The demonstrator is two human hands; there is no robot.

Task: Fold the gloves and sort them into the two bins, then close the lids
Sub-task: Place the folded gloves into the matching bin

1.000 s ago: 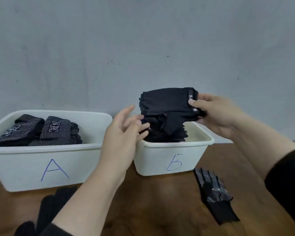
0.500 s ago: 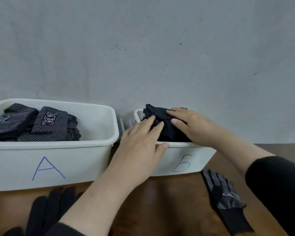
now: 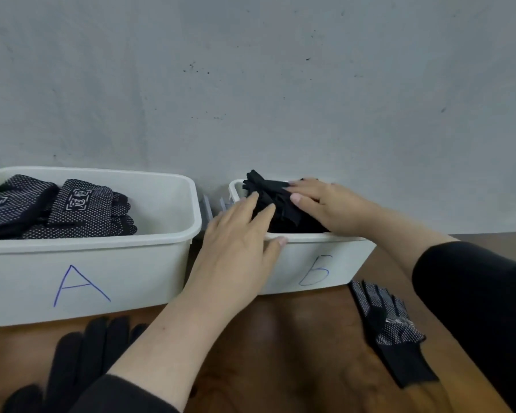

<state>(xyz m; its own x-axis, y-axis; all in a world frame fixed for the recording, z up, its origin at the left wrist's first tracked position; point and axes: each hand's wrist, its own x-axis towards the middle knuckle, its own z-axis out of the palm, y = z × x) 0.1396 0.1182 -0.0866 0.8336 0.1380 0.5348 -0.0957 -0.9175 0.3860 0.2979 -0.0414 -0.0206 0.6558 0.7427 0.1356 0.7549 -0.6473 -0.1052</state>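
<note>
Both bins are white plastic. The larger bin carries a blue hand-drawn "A" on its front; the smaller bin carries a blue mark like a "Б". The folded gloves in the larger bin are black with fine white dots, one showing a white-outlined label. The bundle of gloves in the smaller bin is plain black. On the brown wood-grain desk lie a plain black glove and a black glove with white dots. The sleeves are black, the wall grey with dark specks.
</note>
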